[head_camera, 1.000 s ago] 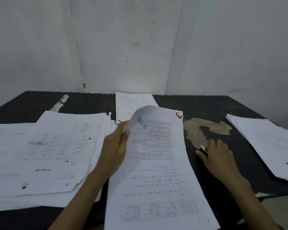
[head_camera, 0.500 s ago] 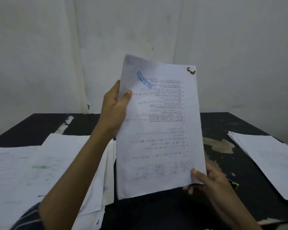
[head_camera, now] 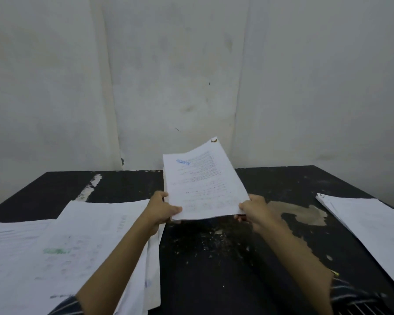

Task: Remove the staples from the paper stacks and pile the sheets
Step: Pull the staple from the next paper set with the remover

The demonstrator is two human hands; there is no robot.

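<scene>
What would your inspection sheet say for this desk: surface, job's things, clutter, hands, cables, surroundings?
Surface: worn black table, with a pale bare patch.
Job's things: white printed paper stack held above the table, brown mark at its far right corner; white sheet pile on the left; second white sheet pile on the right.
Clutter: pale specks on the table.
Hands: left hand and right hand each grip a near corner of the stack.
Cables: nothing seen.
Surroundings: plain pale wall.

I have one view, from the head: it faces forward and slightly down across the surface (head_camera: 214,258) toward the wall (head_camera: 191,76), close enough that left hand (head_camera: 162,209), right hand (head_camera: 254,210) and paper stack (head_camera: 205,185) fill its centre.
</scene>
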